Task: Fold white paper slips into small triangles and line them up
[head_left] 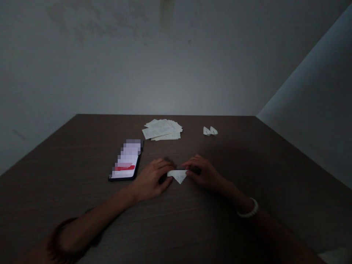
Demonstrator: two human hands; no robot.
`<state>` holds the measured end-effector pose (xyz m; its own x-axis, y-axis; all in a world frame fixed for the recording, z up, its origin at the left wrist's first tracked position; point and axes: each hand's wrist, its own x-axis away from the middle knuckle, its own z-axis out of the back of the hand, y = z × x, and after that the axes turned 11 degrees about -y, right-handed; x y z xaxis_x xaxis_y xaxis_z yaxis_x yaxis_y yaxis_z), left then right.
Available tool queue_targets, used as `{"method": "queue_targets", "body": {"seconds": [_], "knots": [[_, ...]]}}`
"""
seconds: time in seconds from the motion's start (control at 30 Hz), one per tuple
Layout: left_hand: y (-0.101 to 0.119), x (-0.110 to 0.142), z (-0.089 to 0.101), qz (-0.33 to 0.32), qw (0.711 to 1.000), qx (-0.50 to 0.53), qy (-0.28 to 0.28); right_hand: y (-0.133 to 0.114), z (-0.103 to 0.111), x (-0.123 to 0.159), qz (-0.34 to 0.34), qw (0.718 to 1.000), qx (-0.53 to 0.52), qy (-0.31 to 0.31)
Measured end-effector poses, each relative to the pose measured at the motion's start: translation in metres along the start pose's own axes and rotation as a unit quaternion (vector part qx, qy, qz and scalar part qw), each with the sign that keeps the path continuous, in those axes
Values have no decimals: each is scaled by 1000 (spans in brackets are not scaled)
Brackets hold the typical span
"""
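Observation:
A small folded piece of printed paper (179, 175) lies near the middle of the table, its pointed corner toward me. My left hand (154, 177) grips its left end, with the thumb and fingers pressed together there. At the paper's right end, my right hand (202, 172) pinches it between thumb and fingers. Beyond the hands, a pile of printed paper slips (162, 129) is spread loosely. A folded paper shape (210, 131) with two peaks stands farther back to the right.
A phone (127, 159) with its screen lit lies left of my left hand. The brown wooden table (82, 146) meets a stained wall (123, 73) at its far edge. On the right rises a pale slanted surface (316, 91).

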<state>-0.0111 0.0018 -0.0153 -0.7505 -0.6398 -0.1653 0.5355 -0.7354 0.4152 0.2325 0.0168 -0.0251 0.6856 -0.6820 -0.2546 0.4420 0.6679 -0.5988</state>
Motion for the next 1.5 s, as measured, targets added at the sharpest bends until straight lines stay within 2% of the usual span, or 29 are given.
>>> {"method": "queue_targets", "body": {"seconds": [0.17,0.33,0.53,0.7,0.93,1.13,1.37,1.5], "knots": [[1,2,2,-17,1000,14,4,2,0,-1,-3,1000,-8,14],[-5,2,-2,-12,999,-9,33,3,0,-1,-2,1000,1,12],[-8,1,-6,-42,997,-64,21,6,-3,-1,-9,999,48,13],[-6,1,-5,-44,994,-99,21,4,-3,-1,0,994,111,23],[-8,-1,-4,-42,998,-37,13,-11,3,3,91,976,184,-76],[-7,-3,0,-40,999,26,6,-14,2,3,93,975,185,-84],[2,-4,8,-23,999,25,-25,-13,1,5,87,970,208,-86],[1,-4,7,-20,999,28,-20,-13,0,5,87,974,192,-85]]}}
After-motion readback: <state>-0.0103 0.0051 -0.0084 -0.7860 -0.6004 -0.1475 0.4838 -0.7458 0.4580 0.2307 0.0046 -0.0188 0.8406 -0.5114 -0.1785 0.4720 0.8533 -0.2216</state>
